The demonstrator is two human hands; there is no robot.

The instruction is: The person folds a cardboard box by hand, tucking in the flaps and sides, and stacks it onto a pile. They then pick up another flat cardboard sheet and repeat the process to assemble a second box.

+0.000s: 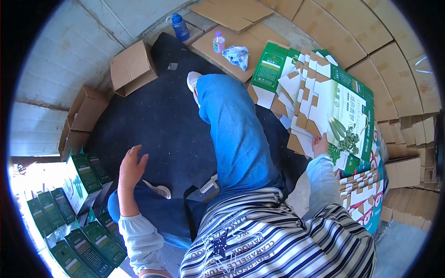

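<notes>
My right hand [320, 145] is at the lower left edge of a stack of flattened green and white cartons [345, 116], its fingers closed on the edge of the top carton, which shows printed vegetables. My left hand [133, 167] is raised over the black mat [171, 116] with its fingers apart and nothing in it. Folded green cartons [83, 178] stand at the lower left, below and left of my left hand.
A blue bottle [180, 28], a small bottle with a purple cap [219, 42] and a blue-white cloth [237, 57] are at the top. Open brown boxes [132, 69] stand upper left. Brown cardboard stacks [408, 148] line the right. My legs extend across the middle.
</notes>
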